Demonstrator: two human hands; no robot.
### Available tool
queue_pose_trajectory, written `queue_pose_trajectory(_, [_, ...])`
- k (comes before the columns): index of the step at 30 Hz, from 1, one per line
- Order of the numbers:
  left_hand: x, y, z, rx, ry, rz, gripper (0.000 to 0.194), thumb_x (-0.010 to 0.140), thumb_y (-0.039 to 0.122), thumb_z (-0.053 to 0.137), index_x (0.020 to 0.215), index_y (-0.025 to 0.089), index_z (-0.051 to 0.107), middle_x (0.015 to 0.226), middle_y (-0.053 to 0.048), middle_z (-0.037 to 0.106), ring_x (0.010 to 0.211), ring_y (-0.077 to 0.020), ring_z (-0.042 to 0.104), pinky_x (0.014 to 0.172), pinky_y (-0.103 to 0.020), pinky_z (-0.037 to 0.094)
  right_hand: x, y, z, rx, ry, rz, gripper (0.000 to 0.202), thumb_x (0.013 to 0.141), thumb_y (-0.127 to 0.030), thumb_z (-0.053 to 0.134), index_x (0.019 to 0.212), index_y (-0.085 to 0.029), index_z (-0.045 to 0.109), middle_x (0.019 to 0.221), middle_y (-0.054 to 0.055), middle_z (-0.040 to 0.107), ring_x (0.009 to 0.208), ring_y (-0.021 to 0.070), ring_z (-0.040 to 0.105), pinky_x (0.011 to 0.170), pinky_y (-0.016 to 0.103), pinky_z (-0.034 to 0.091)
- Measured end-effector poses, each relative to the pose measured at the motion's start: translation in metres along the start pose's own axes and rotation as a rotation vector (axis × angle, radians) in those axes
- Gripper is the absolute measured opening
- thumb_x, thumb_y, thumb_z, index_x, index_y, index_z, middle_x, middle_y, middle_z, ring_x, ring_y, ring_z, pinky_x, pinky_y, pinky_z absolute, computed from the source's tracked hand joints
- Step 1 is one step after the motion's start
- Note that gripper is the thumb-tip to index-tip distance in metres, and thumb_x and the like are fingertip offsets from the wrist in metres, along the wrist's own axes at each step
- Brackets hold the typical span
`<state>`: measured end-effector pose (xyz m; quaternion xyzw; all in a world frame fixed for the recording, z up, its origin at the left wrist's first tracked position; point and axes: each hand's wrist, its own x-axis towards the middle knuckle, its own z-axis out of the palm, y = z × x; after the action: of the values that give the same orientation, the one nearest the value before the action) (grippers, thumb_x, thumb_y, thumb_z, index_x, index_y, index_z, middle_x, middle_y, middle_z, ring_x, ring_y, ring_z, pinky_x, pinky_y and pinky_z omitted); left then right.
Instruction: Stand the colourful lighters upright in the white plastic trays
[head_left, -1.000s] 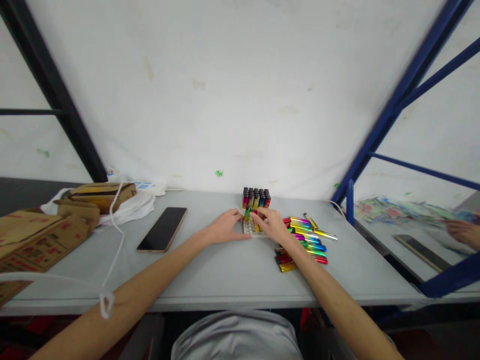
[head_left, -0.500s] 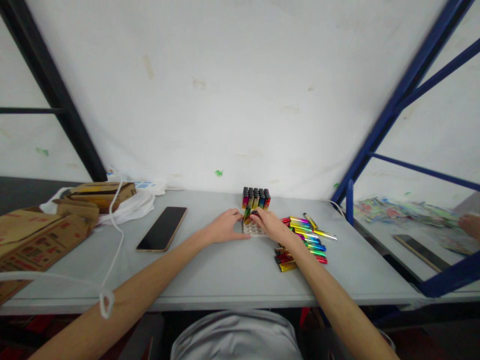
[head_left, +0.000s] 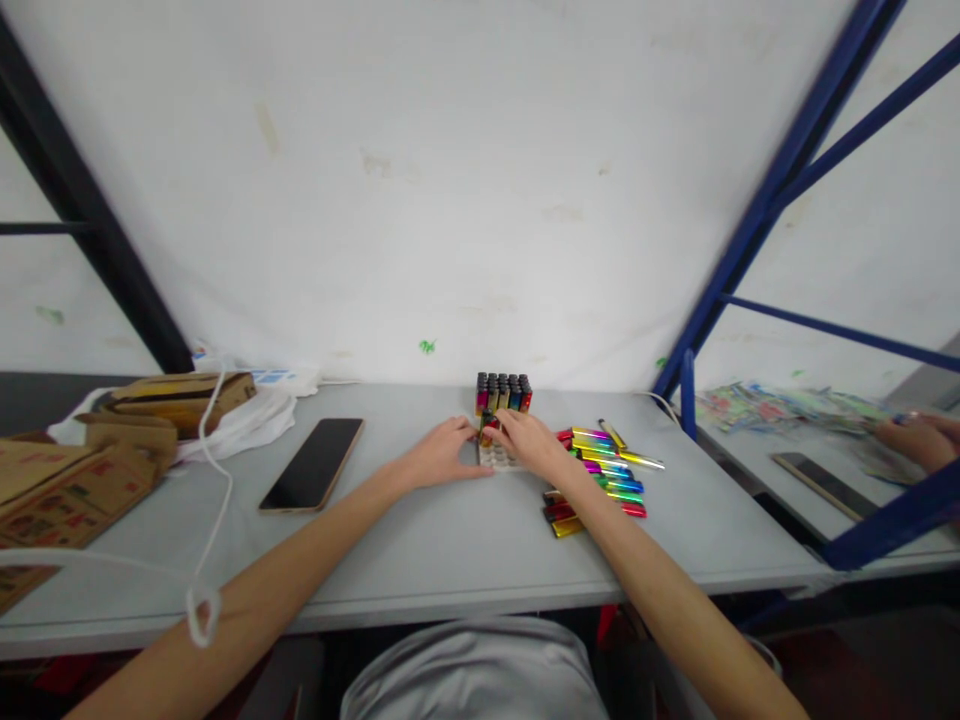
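A small pale tray with rows of holes [head_left: 498,458] sits on the table. Several lighters [head_left: 504,388] with black tops stand upright in its far rows. My left hand [head_left: 442,455] is at the tray's left side, thumb along the near corner and fingers by the far side, gripping its edge. In the fingertips of my right hand [head_left: 529,440] is a dark-topped lighter [head_left: 487,430], held over the tray just in front of the standing ones. Its lower end is partly hidden. Beside my right wrist lies a loose pile of shiny coloured lighters [head_left: 611,470].
A phone [head_left: 315,465] lies left of my hands. Farther left are cardboard boxes [head_left: 75,490], white plastic and a white cable [head_left: 217,462]. A blue metal frame [head_left: 686,395] stands at the right; beyond it are another person's hand [head_left: 919,440], another phone [head_left: 825,485] and colourful packets.
The view has shifted slightly, moving the scene a little to the left. The lighter in my right fingers has stayed near the same part of the tray. My left hand remains at its side.
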<state>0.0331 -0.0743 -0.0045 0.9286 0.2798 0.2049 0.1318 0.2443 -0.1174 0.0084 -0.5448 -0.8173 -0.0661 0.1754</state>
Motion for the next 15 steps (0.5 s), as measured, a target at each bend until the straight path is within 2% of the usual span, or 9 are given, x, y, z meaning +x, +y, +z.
queue_pose_trajectory(6, [0.0,-0.003,0.002,0.024,0.019,0.01,0.056,0.082,0.066,0.073,0.111,0.018,0.07,0.107,-0.01,0.066,0.102,-0.0284,0.062,0.096,-0.04,0.05,-0.001,0.002,-0.002,0.033,-0.049,-0.066,0.035,0.105,-0.047,0.052,0.099,-0.015,0.065,0.096,0.01,0.07,0.086,0.021,0.065,0.077,0.029,0.045])
queue_pose_trajectory(9, [0.0,-0.003,0.002,0.017,0.03,0.019,0.056,0.082,0.065,0.073,0.114,0.019,0.07,0.109,-0.01,0.066,0.104,-0.0287,0.063,0.097,-0.04,0.05,-0.004,0.012,-0.009,0.116,-0.001,-0.069,0.037,0.107,-0.047,0.047,0.096,-0.017,0.066,0.09,0.007,0.069,0.084,0.0192,0.063,0.077,0.029,0.044])
queue_pose_trajectory(12, [0.0,-0.002,0.001,0.017,0.016,0.011,0.057,0.082,0.064,0.073,0.116,0.018,0.07,0.111,-0.011,0.067,0.108,-0.03,0.063,0.1,-0.04,0.05,-0.014,0.039,-0.021,0.177,0.097,0.002,0.036,0.109,-0.041,0.042,0.097,-0.018,0.067,0.09,0.007,0.069,0.082,0.019,0.062,0.08,0.03,0.045])
queue_pose_trajectory(15, [0.0,-0.001,0.001,0.024,0.002,-0.006,0.058,0.081,0.064,0.074,0.115,0.018,0.07,0.113,-0.011,0.067,0.108,-0.0303,0.063,0.101,-0.04,0.05,-0.031,0.077,-0.031,0.195,0.111,0.047,0.028,0.105,-0.036,0.052,0.101,-0.017,0.073,0.097,0.01,0.072,0.094,0.023,0.064,0.09,0.034,0.047])
